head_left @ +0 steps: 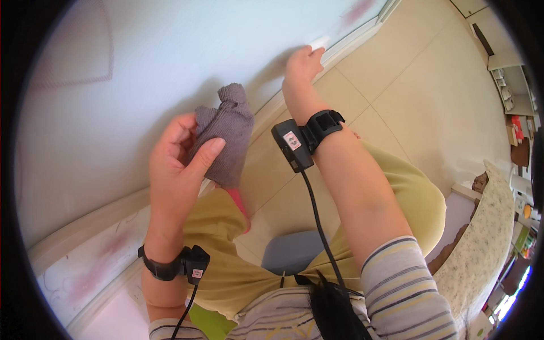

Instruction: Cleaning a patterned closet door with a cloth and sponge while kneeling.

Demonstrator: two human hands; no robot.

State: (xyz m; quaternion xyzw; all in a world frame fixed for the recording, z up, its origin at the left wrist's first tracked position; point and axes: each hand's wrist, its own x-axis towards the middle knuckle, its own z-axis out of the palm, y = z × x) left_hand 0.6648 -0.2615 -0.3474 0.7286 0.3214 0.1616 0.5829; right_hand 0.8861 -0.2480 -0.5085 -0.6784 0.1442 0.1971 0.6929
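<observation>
My left hand [182, 153] is closed on a crumpled grey ribbed cloth [226, 136], its thumb lying over the near face. The cloth hangs in front of a large whitish upright panel [170, 51]. Farther off, my right hand [304, 67] reaches to the panel's lower edge by its pale frame strip [354, 42]. Its fingers press a small white pad [319, 42] against the surface; most of the pad's shape is hidden. Faint reddish smears [358, 11] mark the panel beyond that hand, and a faint drawn line [109, 51] runs across its far left.
Black wristbands with box-like devices [292, 144] and cables sit on both my wrists. Beige floor tiles [391, 85] lie to the right. A blue-grey seat [292, 249] is below me. A speckled, curved-edged slab [481, 249] and cluttered shelves [513, 90] stand at the right.
</observation>
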